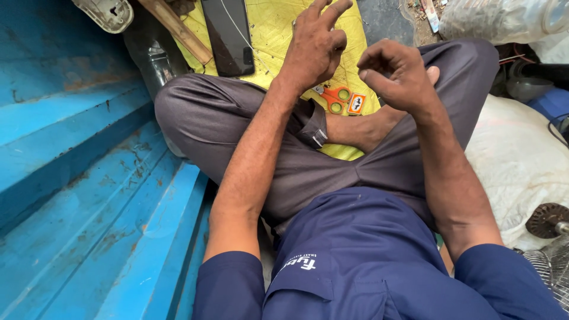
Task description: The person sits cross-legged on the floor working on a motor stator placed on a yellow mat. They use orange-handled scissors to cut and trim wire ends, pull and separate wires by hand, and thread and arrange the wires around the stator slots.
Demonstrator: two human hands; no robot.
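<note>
Above the orange scissors (336, 98), left hand (316, 47) is spread, right hand (397, 74) pinched, seemingly empty; dropping could nick fingers.

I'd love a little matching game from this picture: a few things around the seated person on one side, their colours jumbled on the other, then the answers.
Things:
1. small scissors with plastic handles
2. woven sheet spread on the floor
3. flat slab-shaped phone
4. painted metal steps

Colours:
A. blue
B. black
C. orange
D. yellow

Pairs: 1-C, 2-D, 3-B, 4-A
</note>
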